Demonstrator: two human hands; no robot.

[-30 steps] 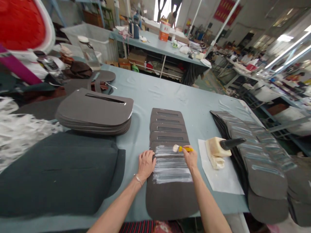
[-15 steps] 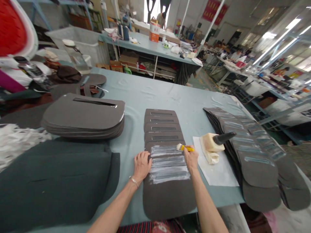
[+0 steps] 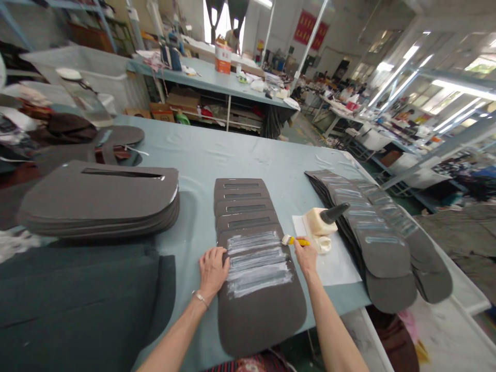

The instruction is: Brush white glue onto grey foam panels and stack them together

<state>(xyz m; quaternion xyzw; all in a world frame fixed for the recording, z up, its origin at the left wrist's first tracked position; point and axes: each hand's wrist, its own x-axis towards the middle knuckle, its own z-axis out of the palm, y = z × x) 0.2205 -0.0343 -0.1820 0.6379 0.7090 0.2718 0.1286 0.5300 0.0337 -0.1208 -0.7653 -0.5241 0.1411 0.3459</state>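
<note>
A dark grey slotted foam piece [image 3: 259,305] lies nearest me on the blue table [image 3: 232,150], streaked with white glue around its slot. My left hand [image 3: 212,268] rests flat and open on its left edge. My right hand [image 3: 306,254] is closed on a yellow-handled brush [image 3: 293,241], whose bristles touch the piece's upper right corner. Several more slotted pieces [image 3: 240,199] overlap in a row beyond it. A cream glue bottle [image 3: 323,219] with a black nozzle lies on white paper [image 3: 333,263] just right of the brush.
Glued pieces [image 3: 372,232] fan out along the right side of the table. A stack of larger grey panels [image 3: 101,199] sits at left, with dark fabric [image 3: 77,289] in front of it. Another workbench [image 3: 209,77] stands behind, and the table's edge is at lower right.
The brush has moved from the upper middle of the piece to its upper right corner. The view has swung right, and my left hand has kept its place.
</note>
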